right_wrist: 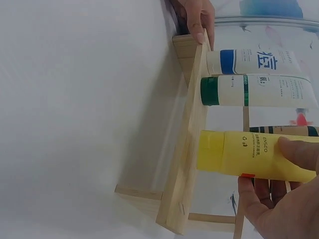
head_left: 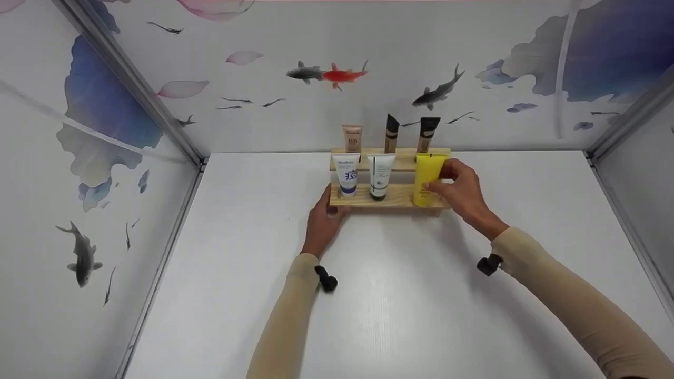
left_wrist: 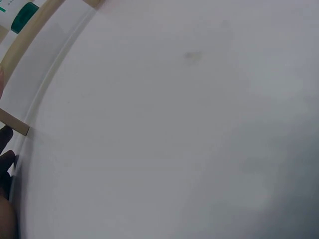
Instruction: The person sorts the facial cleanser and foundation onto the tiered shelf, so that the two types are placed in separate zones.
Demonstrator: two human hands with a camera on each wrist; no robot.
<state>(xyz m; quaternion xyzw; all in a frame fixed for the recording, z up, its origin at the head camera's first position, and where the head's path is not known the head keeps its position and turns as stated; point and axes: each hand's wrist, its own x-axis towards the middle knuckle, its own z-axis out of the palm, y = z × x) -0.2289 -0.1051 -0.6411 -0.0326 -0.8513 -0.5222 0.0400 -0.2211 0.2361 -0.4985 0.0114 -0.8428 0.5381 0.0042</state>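
My right hand (head_left: pixel 465 192) pinches a yellow squeeze tube (head_left: pixel 428 171) between thumb and fingers. The tube stands cap-down at the right end of the lower step of a wooden two-tier rack (head_left: pixel 397 197); in the right wrist view its yellow cap (right_wrist: pixel 210 151) is right at the step's surface. At the rack's front left corner my left hand (head_left: pixel 322 223) grips the wood, thumb on the front edge. On the same step stand a white tube with a blue cap (head_left: pixel 347 176) and a white tube with a dark green cap (head_left: pixel 379 178).
On the upper tier stand a pink-beige BB tube (head_left: pixel 353 138), a slim black-and-tan tube (head_left: pixel 391 134) and a wider black-and-tan tube (head_left: pixel 428 131). The rack sits near the back of a white table (head_left: pixel 389 295). Printed panels with fish (head_left: pixel 345 76) enclose the back and sides.
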